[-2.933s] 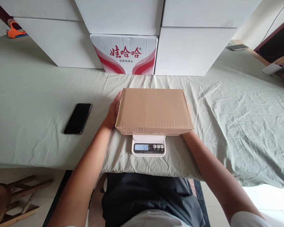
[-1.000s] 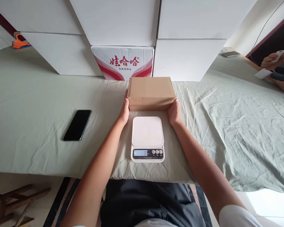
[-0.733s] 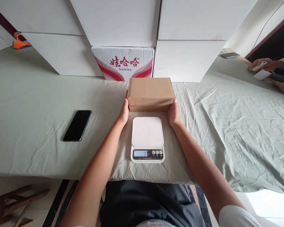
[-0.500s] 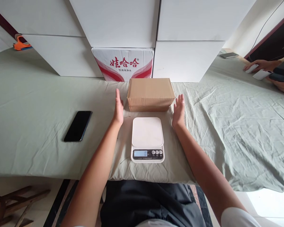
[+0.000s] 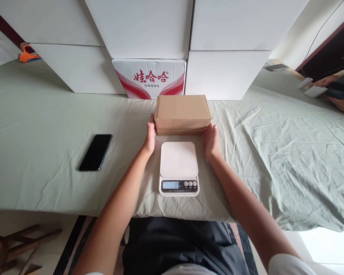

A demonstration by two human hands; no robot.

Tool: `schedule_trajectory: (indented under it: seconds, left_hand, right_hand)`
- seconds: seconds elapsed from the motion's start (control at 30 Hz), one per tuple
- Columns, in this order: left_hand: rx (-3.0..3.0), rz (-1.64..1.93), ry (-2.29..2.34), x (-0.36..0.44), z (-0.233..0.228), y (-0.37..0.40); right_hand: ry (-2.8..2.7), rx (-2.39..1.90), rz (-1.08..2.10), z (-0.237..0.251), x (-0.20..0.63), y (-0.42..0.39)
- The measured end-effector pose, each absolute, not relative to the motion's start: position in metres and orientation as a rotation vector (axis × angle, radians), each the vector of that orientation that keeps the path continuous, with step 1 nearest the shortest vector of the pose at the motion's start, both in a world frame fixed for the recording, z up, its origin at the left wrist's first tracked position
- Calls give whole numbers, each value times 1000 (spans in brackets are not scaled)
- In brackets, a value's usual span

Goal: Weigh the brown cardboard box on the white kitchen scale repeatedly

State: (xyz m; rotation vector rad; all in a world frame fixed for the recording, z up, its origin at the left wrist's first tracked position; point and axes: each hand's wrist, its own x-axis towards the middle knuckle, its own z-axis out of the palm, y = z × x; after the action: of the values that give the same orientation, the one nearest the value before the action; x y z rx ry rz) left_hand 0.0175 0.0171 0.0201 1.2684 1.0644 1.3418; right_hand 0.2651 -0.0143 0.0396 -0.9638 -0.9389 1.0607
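A closed brown cardboard box (image 5: 183, 110) rests on the green cloth, just behind a white digital kitchen scale (image 5: 179, 160). My left hand (image 5: 150, 134) is against the box's left side, fingers running along and partly behind it. At the lower right corner of the box, my right hand (image 5: 211, 140) presses in from the other side, its fingertips partly hidden. Between them the two hands grip the box, which sits flat. The scale's plate is bare and its lit display reads 0.
A black phone (image 5: 95, 152) lies to the left. White cartons (image 5: 229, 72) and a carton with red lettering (image 5: 151, 80) form a wall behind. An orange tape dispenser (image 5: 27, 54) is at the far left. Another person's hands (image 5: 342, 105) hold a dark device at the right.
Both my hands have moved inward from beside the cardboard box onto its sides. The box and scale have stayed in place. At the right, the other person's hand has shifted back from a white object.
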Motion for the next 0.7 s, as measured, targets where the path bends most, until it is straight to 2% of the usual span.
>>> schedule_trajectory:
  seconds: [0.23,0.37,0.57,0.7]
  left_hand:
    - [1312,1322,993,21,29,13]
    - [1294,1345,1047,13,45,1]
    - [1331,1369,1052,2,90,-92]
    - [1265,1310,1144,-1,87,-161]
  right_hand:
    - [-998,-916,1083,34,262,-14]
    - [-1020,-914,1085,48,259,-24]
    - [-1004,-909,1078,103,250,-97]
    - [-919,-960,1047,111,243,-157]
